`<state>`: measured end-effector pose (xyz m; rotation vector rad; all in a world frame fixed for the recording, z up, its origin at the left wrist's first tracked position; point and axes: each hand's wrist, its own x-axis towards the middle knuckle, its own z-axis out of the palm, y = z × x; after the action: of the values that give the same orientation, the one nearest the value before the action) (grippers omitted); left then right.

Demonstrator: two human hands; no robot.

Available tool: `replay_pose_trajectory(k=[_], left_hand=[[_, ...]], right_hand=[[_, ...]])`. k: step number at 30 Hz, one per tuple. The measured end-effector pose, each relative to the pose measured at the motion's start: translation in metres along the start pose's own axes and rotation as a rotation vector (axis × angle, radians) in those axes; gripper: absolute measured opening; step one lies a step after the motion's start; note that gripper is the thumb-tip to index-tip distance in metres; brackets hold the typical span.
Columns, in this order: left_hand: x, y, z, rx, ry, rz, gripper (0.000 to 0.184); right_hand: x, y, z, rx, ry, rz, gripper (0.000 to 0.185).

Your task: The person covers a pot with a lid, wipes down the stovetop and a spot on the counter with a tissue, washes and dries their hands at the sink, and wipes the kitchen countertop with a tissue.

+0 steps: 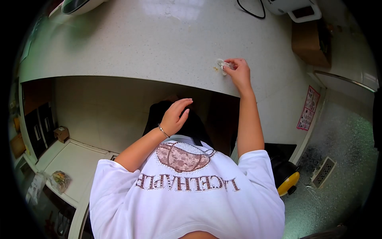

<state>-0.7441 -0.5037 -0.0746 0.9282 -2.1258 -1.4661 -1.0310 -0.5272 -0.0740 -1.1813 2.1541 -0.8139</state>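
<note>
My right hand pinches a crumpled white tissue against the speckled light countertop, near its front edge. Just left of the tissue lies a small patch of yellowish crumbs. My left hand, with a bracelet at the wrist, hovers in front of my body below the counter edge. Its fingers are stretched out, the thumb stands apart, and nothing is in it.
A white appliance with a black cord stands at the back right, beside a brown cardboard box. At lower right is a black and yellow pot-like object near a power strip. A plastic bag lies at left.
</note>
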Motion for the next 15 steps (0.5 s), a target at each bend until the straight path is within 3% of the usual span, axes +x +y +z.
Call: replay_pose_trajectory(k=[7,15], left_hand=[[0.023,0.007,-0.006,0.005,0.06,0.06,0.031],[0.075,0.018,-0.017,-0.003,0.133,0.108,0.033]], right_hand=[[-0.015,-0.013,0.012,-0.016,0.248,0.216,0.034],[-0.019,-0.009,0.033,0.13,0.367,0.111,0.026]])
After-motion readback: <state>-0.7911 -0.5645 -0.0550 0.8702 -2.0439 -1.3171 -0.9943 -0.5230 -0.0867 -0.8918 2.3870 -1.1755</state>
